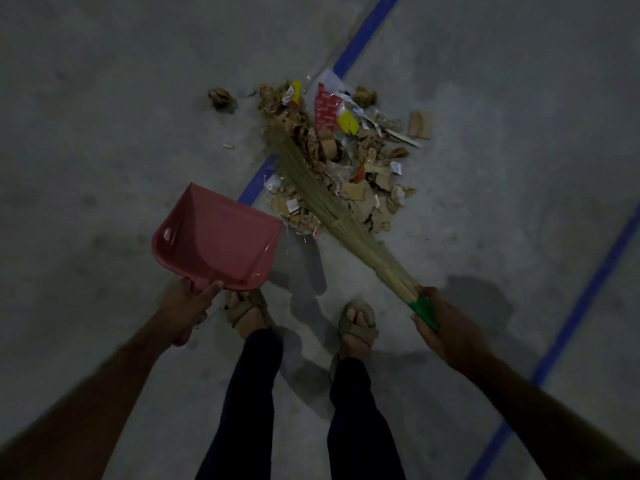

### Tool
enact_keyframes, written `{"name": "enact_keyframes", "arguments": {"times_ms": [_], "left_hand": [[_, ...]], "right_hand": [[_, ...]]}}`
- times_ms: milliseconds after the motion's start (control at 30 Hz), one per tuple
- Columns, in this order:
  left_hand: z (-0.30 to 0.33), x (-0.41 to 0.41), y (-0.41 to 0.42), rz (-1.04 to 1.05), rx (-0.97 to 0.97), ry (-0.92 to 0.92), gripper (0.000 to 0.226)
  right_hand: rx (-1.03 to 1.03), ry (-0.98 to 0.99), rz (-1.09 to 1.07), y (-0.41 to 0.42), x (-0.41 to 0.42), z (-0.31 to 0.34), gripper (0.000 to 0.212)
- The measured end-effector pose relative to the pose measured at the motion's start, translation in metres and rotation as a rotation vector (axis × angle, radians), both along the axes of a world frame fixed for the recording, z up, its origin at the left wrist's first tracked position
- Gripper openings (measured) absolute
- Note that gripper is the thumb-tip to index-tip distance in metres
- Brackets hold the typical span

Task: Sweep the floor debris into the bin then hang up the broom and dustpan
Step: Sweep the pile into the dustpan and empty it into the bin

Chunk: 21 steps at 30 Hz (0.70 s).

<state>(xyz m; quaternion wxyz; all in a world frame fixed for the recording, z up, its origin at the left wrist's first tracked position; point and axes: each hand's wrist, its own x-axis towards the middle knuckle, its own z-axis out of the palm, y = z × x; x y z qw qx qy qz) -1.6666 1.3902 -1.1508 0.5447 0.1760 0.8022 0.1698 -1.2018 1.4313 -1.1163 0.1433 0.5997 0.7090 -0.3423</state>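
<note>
Down near the bottom, 2 feet in sandals stand on the grey floor. The left hand has its grip closed around the handle of the pink dustpan. The pan is empty, and its open edge sits just beside the near end of the pile. I cannot tell if that edge is flat on the floor or a little bit up.

The right hand has its grip closed around the green end of the broom. The long straw part lies slanted across the debris pile, with its tip at the far left of the pile.

The step now looks like pushing the mess into the pan. To do it well, I think the pan's edge should press flat on the floor so bits do not slip under. The broom should pull toward the pan in short, soft strokes, so light paper does not fly away.

The pile is torn cardboard, paper scraps and wrappers, lying over a blue line on the floor. A crumpled brown ball sits apart on the far left and needs its own sweep. A red wrapper and a yellow wrapper have print on them, but it is too small to read. No bin is in view.
</note>
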Motion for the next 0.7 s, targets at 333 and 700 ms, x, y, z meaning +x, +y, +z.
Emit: {"name": "enact_keyframes", "arguments": {"times_ms": [333, 700], "left_hand": [[0.021, -0.005, 0.038, 0.158, 0.059, -0.035, 0.034], [0.017, -0.078, 0.068, 0.282, 0.059, -0.055, 0.024]], "right_hand": [[-0.016, 0.286, -0.051, 0.081, -0.144, -0.011, 0.051], [-0.281, 0.546, -0.274, 0.168, -0.281, -0.025, 0.049]]}}
